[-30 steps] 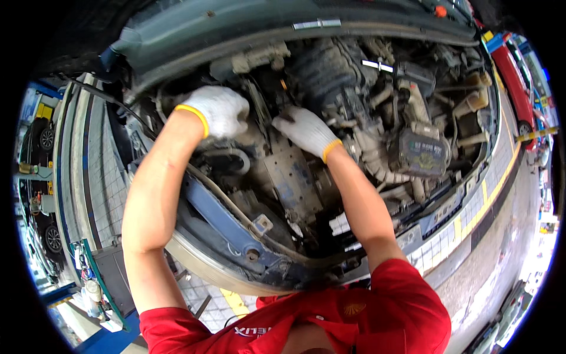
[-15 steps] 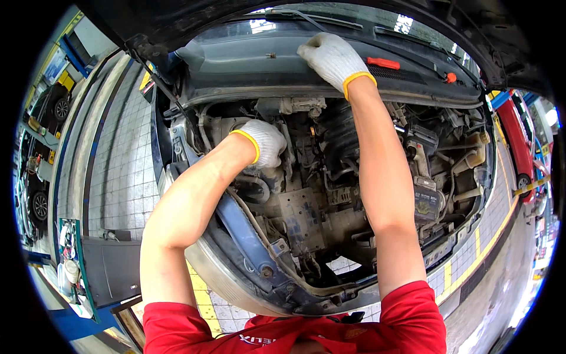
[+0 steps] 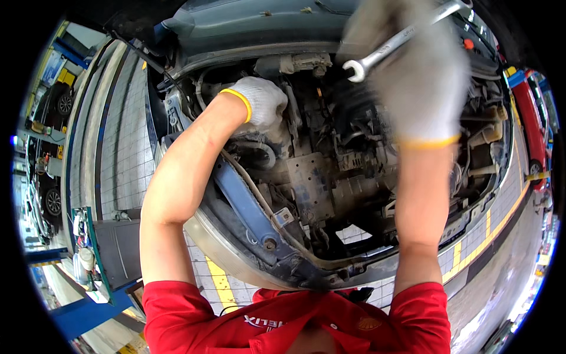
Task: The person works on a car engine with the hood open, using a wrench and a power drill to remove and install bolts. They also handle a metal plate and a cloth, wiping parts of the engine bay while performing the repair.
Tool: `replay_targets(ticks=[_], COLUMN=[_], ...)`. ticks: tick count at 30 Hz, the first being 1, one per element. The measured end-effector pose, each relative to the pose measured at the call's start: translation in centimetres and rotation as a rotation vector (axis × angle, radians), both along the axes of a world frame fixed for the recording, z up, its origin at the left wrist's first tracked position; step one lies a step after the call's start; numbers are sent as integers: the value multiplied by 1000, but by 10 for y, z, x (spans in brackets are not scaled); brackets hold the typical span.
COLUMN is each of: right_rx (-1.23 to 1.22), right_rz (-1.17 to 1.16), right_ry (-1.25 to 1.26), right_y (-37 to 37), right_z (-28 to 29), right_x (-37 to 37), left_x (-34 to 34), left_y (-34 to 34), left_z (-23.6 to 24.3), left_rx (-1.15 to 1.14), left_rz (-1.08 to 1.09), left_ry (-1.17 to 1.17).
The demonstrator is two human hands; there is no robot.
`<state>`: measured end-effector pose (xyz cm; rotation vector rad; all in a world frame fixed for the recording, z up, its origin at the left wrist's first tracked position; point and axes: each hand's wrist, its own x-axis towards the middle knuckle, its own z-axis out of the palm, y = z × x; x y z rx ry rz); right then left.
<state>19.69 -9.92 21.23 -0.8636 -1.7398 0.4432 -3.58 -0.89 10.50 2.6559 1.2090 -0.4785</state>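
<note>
In the open engine bay, my left hand (image 3: 262, 101), in a white knit glove with a yellow cuff, has curled fingers by dusty parts at the upper left; what it grips is hidden. Higher at the right, my right hand (image 3: 415, 82) is blurred, holding a silver combination wrench (image 3: 386, 50) at a slant, its open jaw pointing left, in front of the dark scuttle panel. Below my left hand are a curved grey hose (image 3: 265, 154) and a perforated metal plate (image 3: 309, 183).
A blue frame rail (image 3: 236, 194) and bumper edge curve along the front. A tool cart (image 3: 88, 256) stands at the lower left, parked cars (image 3: 52, 200) beyond it. A red car (image 3: 527, 118) is at the right. An orange-handled item (image 3: 469, 44) lies on the scuttle.
My right hand rose from the engine bay to the scuttle and has swung rightward, now with a wrench in it. My left hand stays in the bay, appearing higher in the picture than half a second ago.
</note>
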Motion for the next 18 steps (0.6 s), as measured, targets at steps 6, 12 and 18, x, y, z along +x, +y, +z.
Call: replay_targets(ticks=[6,12,18], right_rx=[-1266,-846,-790], right_rz=[145,-160,-286], right_ry=[283,-189,54], right_y=[-52,-18,29], right_z=[-159,-236,-259], right_x=[-31,-7,-16], left_x=[12,15,21], left_y=[-5,4,6], left_z=[7,3,-14], left_rx=[-10,26,121], left_rz=[-47,-130,-52], left_ry=[27,42,-64])
